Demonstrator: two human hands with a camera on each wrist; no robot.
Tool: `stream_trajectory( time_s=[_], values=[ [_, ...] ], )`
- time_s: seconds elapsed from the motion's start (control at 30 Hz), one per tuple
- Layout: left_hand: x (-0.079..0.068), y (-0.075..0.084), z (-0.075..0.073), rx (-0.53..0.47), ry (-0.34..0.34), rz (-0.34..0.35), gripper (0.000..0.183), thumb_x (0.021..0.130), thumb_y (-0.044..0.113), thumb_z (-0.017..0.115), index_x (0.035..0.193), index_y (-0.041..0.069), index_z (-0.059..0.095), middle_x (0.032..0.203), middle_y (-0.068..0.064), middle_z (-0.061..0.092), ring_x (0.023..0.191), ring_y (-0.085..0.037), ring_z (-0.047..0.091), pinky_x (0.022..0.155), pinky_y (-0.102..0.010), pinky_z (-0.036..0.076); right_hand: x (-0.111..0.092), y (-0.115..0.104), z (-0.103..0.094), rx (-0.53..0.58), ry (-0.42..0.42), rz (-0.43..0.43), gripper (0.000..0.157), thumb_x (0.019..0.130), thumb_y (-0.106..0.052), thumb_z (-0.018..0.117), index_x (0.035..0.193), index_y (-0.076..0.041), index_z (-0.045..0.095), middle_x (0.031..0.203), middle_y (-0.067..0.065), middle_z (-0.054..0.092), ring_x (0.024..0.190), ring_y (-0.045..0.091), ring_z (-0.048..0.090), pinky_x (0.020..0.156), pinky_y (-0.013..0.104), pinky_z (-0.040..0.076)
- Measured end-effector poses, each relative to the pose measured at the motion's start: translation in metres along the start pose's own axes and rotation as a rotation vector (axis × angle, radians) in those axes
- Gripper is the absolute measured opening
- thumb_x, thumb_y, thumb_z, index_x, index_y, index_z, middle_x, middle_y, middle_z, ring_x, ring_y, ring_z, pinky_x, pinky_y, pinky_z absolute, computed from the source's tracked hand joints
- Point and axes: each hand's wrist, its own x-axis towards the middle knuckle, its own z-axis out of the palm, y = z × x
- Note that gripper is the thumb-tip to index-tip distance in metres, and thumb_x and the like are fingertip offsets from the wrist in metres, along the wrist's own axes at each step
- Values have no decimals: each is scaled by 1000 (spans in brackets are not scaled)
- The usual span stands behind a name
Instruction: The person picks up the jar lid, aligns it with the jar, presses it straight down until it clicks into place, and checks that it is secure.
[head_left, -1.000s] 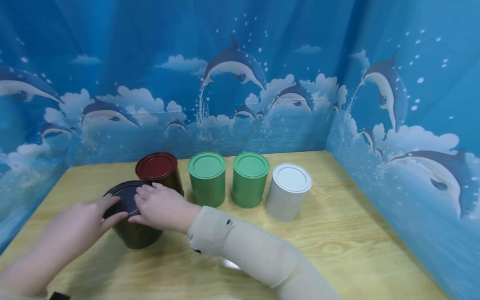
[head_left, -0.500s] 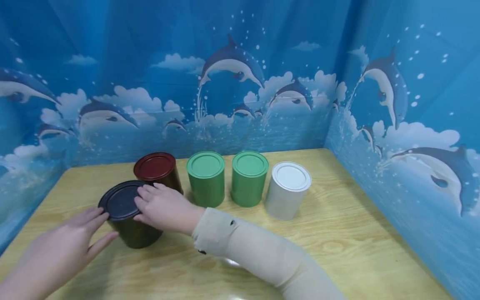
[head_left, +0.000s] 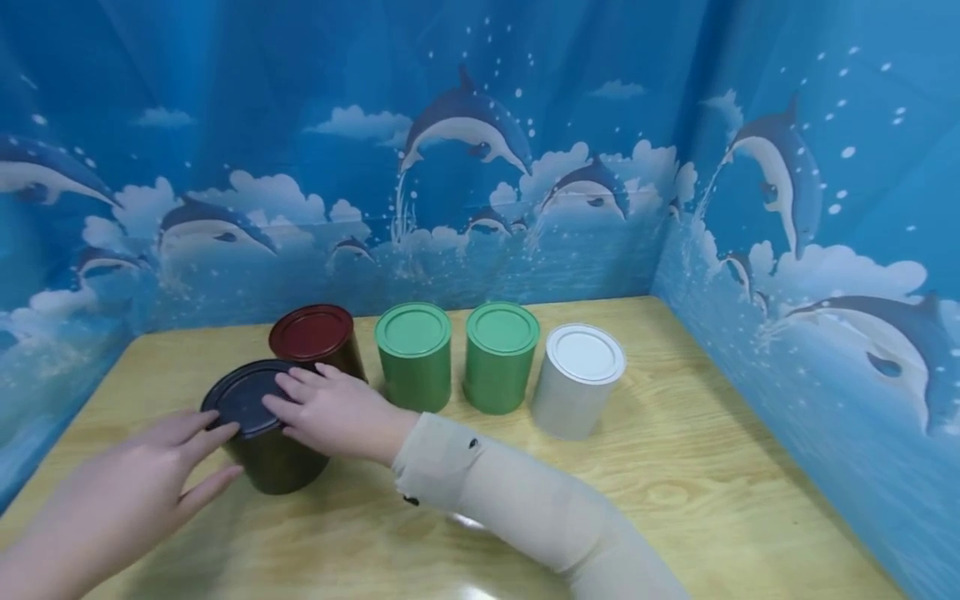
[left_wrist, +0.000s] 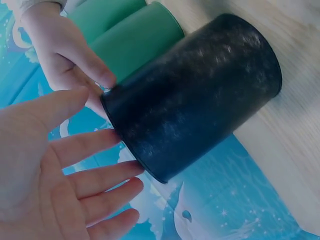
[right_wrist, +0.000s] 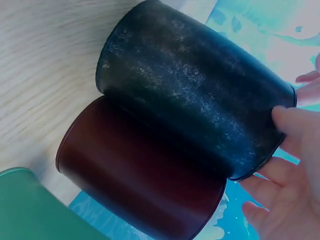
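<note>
A black lidded can point(head_left: 247, 400) stands on the table at the left in the head view. My right hand point(head_left: 337, 412) holds its right rim, fingers over the lid and thumb on the side, as the right wrist view shows. My left hand point(left_wrist: 65, 170) has its fingers nearly straight, with fingertips at the lid's left edge and thumb apart from the can. Touching the black can's far side is a dark red can point(right_wrist: 145, 170). Two green cans point(head_left: 414, 358) point(head_left: 501, 358) and a white can point(head_left: 579, 379) stand to the right.
The wood-grain table point(head_left: 712, 467) runs out to the right of the cans. A blue curtain point(head_left: 337, 167) printed with dolphins encloses the back and sides. My right sleeve point(head_left: 525, 500) crosses the front of the table.
My left hand drew back left from the lid, then came slightly forward to its edge again. The right hand's fingers shifted a little on the lid. The cans look unmoved.
</note>
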Motion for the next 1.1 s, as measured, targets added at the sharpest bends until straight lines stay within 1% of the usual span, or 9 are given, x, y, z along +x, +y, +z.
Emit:
stream_trajectory(
  time_s=[0.1, 0.2, 0.3, 0.57, 0.7, 0.87, 0.97, 1.03, 1.1],
  values=[
    [-3, 3, 0, 6, -33, 5, 55, 75, 45, 74, 111, 4, 68, 109, -30, 60, 101, -48, 55, 80, -63, 43, -3, -1, 0, 37, 15, -29, 45, 100, -37, 39, 144, -26, 38, 146, 1, 37, 134, 13, 31, 110, 30, 23],
    [-4, 3, 3, 0, -49, 9, 57, 76, 46, 72, 116, 6, 66, 113, -32, 58, 103, -49, 54, 80, -63, 43, -6, -1, 0, 59, 59, -56, 43, 100, -35, 41, 142, -27, 41, 144, 1, 41, 133, 13, 34, 109, 28, 25],
    [-5, 2, 5, 0, -54, 15, 60, 75, 47, 72, 118, 6, 65, 115, -34, 56, 104, -51, 53, 79, -63, 43, -6, 0, -1, 67, 73, -68, 42, 100, -36, 42, 140, -27, 44, 142, 1, 42, 132, 13, 35, 108, 27, 25],
    [0, 4, 6, 9, -76, 24, 61, 72, 48, 74, 116, 7, 66, 111, -33, 57, 100, -49, 55, 77, -62, 45, -4, 0, -5, 80, 15, -64, 42, 99, -39, 41, 140, -28, 45, 144, -1, 40, 133, 13, 34, 108, 26, 25],
    [2, 5, 1, -12, -73, 19, 60, 72, 47, 75, 114, 5, 67, 107, -33, 59, 96, -50, 56, 75, -61, 46, -6, 1, -2, 111, 12, -60, 44, 99, -40, 42, 141, -28, 43, 145, -2, 38, 134, 12, 31, 109, 24, 23],
    [11, 1, -8, -72, -68, -32, 52, 77, 41, 73, 109, 0, 68, 101, -31, 60, 90, -49, 58, 72, -60, 46, -6, 5, 2, 162, 3, -64, 46, 99, -42, 41, 143, -26, 40, 148, -1, 32, 136, 11, 27, 109, 21, 18],
    [22, -5, -8, -103, -91, -69, 59, 83, 42, 67, 118, -5, 60, 111, -36, 54, 98, -52, 53, 76, -63, 43, -4, 7, 1, 199, -6, -44, 48, 99, -43, 38, 143, -23, 39, 149, 0, 31, 135, 9, 27, 108, 18, 17],
    [29, -11, -6, -135, -133, -66, 69, 87, 46, 61, 129, -8, 50, 124, -39, 44, 108, -55, 45, 81, -65, 39, -1, 8, -2, 225, -20, -16, 49, 100, -43, 36, 143, -21, 39, 149, -1, 30, 135, 7, 28, 108, 16, 16],
    [34, -17, -4, -197, -184, -52, 79, 89, 52, 55, 138, -8, 38, 134, -39, 33, 118, -56, 35, 87, -68, 33, 2, 7, -4, 242, -39, 15, 50, 100, -44, 32, 144, -20, 38, 150, -1, 29, 135, 6, 26, 107, 14, 14]
  ],
)
